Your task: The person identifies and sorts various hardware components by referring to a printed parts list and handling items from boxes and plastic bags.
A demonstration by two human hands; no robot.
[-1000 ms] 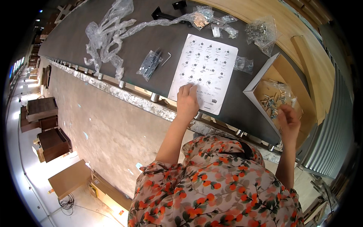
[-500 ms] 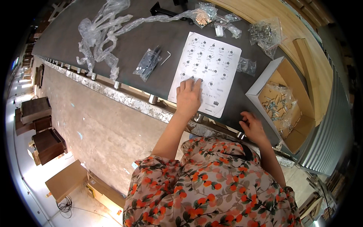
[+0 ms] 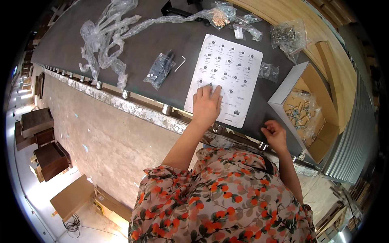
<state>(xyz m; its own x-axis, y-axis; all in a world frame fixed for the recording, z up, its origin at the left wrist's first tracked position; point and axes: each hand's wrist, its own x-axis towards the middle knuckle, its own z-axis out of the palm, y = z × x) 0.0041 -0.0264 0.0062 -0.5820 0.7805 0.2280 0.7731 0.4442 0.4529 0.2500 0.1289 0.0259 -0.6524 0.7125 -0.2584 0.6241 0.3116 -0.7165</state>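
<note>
A printed parts sheet [image 3: 231,65] with rows of small hardware drawings lies on the dark table. My left hand [image 3: 207,106] rests on its lower left part, fingers stretched out and the index fingertip touching a drawing. Just past the table's near edge, my right hand [image 3: 275,135] hovers beside the open cardboard box [image 3: 279,102], its fingers curled in and nothing visible in them. Inside that box are loose metal screws and dowel-like pieces [image 3: 298,114] with clear plastic. Left of the sheet sit a bag of dark parts [image 3: 160,69] and a hex key [image 3: 180,63].
Crumpled plastic wrap [image 3: 105,40] spreads across the left of the table. Along the far side are a bag of wooden dowels [image 3: 221,17], a bag of screws [image 3: 288,35] and a black metal part [image 3: 178,12]. A small clear bag [image 3: 268,71] lies between sheet and box.
My left hand stays on the sheet, its fingertip at nearly the same row. The fingers of my right hand have curled in more. The whole view has shifted slightly.
</note>
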